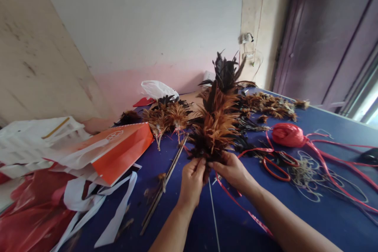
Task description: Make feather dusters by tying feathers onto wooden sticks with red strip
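A feather duster point(218, 122) with brown and black feathers stands upright in front of me, dark plumes at its tip. My left hand point(191, 179) is closed at its lower end, thumb and fingers pinched together. From the other side my right hand point(232, 169) grips the same base, its thumb close to the left one. The feathers and fingers hide the handle there. Pink plastic string point(248, 212) trails from below my right hand over the blue table point(242, 236).
Feather bundles on sticks point(168, 116) and thin sticks point(163, 185) lie left of centre. An orange paper bag point(124, 149) and a white plastic basket point(38, 138) are further left. Rightward are orange-handled scissors point(276, 169), a pink string ball point(288, 134), tangled thread point(305, 173) and loose feathers point(268, 104).
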`<state>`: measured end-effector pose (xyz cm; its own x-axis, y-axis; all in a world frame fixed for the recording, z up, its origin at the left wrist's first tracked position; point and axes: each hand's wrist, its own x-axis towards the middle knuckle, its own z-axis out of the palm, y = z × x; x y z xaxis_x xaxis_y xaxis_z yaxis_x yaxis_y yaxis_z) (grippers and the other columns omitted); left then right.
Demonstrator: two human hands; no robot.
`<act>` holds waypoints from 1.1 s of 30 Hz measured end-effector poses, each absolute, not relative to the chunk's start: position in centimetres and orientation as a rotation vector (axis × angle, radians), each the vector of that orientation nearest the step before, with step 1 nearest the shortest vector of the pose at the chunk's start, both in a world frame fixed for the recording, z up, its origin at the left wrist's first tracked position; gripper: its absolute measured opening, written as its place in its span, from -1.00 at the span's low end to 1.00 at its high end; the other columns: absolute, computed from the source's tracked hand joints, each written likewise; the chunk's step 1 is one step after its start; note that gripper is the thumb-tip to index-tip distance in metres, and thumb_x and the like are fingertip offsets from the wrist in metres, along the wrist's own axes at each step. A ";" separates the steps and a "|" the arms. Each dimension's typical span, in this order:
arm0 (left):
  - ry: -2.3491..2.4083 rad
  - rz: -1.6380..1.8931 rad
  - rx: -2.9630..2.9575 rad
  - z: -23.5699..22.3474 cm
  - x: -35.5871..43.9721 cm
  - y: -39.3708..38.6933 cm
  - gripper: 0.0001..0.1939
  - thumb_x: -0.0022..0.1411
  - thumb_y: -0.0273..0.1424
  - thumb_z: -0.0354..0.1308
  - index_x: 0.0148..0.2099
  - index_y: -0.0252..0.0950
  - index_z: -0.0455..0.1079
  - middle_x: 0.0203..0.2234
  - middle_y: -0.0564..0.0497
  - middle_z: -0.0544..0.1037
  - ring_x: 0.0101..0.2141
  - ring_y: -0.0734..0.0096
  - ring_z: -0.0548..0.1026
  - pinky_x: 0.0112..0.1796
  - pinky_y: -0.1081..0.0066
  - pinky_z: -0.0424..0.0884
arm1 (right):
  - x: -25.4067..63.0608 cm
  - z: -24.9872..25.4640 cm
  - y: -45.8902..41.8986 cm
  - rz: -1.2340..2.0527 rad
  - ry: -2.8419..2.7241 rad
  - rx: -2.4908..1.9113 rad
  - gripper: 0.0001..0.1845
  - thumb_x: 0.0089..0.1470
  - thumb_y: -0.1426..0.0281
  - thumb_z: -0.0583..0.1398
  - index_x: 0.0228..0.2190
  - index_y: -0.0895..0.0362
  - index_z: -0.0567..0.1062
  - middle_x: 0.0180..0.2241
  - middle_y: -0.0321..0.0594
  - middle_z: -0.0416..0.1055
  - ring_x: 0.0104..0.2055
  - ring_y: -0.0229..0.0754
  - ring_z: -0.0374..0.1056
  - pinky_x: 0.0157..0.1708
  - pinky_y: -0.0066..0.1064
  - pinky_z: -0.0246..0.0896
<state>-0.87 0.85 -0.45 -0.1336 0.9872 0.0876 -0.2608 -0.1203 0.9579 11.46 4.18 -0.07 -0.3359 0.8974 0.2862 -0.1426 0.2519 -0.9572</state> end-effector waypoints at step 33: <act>1.597 1.408 2.204 -2.6 -1.7 1.7 -0.66 0.20 -0.57 -0.16 -0.01 -0.35 0.28 -0.30 -0.15 0.42 -0.24 0.27 0.42 -0.22 0.29 0.36 | 11.1 0.7 3.0 0.724 -1.970 -1.137 -0.70 -0.03 0.39 0.05 -0.70 0.19 0.38 -0.72 -0.36 0.17 -0.60 -0.35 0.07 -0.63 -0.53 -0.10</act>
<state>-1.69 1.71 -2.62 0.0361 0.7837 0.6201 0.7132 -0.4549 0.5334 11.13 2.99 0.71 -0.3365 0.8874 0.3152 0.4719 0.4485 -0.7590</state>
